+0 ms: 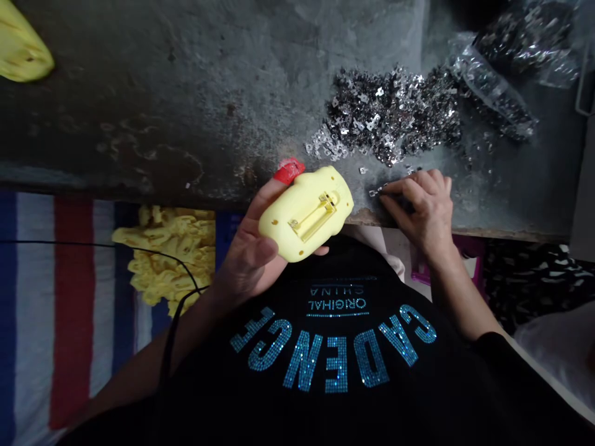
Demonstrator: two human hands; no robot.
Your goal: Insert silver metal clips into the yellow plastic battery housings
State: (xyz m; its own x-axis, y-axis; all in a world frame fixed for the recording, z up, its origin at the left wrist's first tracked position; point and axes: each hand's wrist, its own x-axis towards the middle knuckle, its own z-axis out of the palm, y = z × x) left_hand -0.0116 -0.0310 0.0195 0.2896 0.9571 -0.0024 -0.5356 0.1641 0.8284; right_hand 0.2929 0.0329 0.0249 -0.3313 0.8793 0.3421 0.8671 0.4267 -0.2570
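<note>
A yellow plastic shell [297,217] with a rectangular battery slot and several small holes is gripped in my left hand [253,254], slot side up, just over the table's near edge. One fingertip of that hand is wrapped in red. My right hand [421,207] rests low over the table near the same edge, its thumb and forefinger pinched on a small metal clip [375,192]. Beyond it lies a wide heap of small shiny metal clips [395,114], and one loose clip [363,170] sits between heap and shell.
The grey metal table [186,93] spans the far side. Clear plastic bags [497,93] with metal parts lie at the back right. Another yellow piece [23,46] is at the far left. Below the table edge are a yellow pile [174,254] and a black cable [153,249].
</note>
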